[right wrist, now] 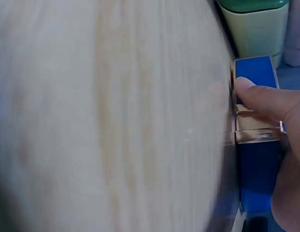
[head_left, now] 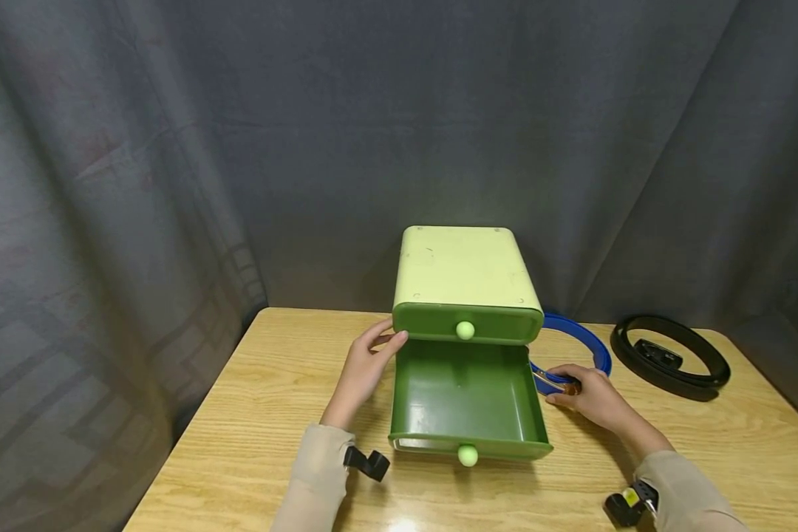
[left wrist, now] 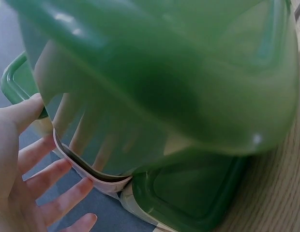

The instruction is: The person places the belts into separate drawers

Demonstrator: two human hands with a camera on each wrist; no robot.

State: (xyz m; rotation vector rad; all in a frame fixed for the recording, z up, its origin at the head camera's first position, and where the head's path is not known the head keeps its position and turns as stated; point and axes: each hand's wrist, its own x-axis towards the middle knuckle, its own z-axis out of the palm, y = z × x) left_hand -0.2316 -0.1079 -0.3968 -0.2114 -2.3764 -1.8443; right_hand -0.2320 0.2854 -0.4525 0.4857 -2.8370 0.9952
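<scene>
A small two-drawer cabinet with a pale yellow-green top stands in the middle of the table. Its upper drawer is in, while the lower drawer is pulled out and holds nothing. My left hand touches the cabinet's left side, thumb by the upper drawer's front corner; in the left wrist view its fingers are spread along the side. To the right of the cabinet, my right hand pinches a coiled blue belt near its gold-toned buckle.
A coiled black belt with a dark buckle lies at the table's right rear. The wooden table ends in front of a grey curtain. Round light-green knobs stick out from both drawer fronts.
</scene>
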